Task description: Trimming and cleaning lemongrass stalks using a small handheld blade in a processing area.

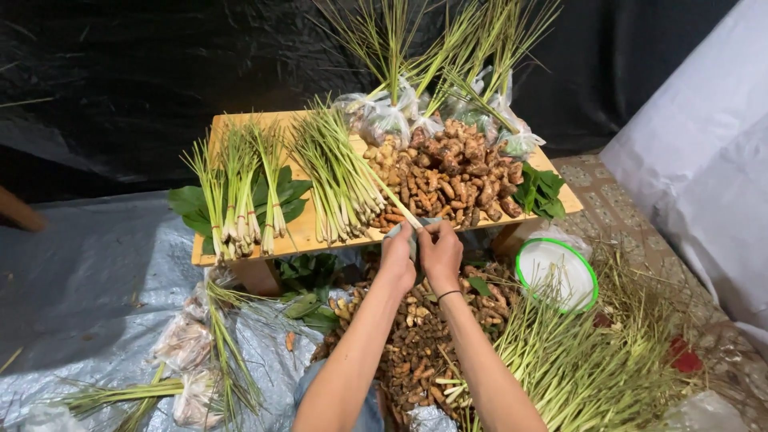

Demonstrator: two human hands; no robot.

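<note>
My left hand point(397, 258) and my right hand point(441, 250) meet at the front edge of a low wooden table point(298, 232). Together they pinch the base of a lemongrass stalk point(382, 189) and a small clear plastic bag point(414, 234) around it. The stalk slants up and left across the table. A dark band circles my right wrist. Just behind my hands lies a heap of brown turmeric and ginger roots point(452, 178). Loose lemongrass stalks point(340, 180) fan out to the left of it.
Tied lemongrass bundles point(238, 192) lie on green leaves at the table's left. Bagged lemongrass point(416, 112) stands at the back. On the ground: a root pile point(416, 344), loose lemongrass point(584, 368), a green-rimmed white lid point(557, 274), filled bags point(188, 344) on grey tarp.
</note>
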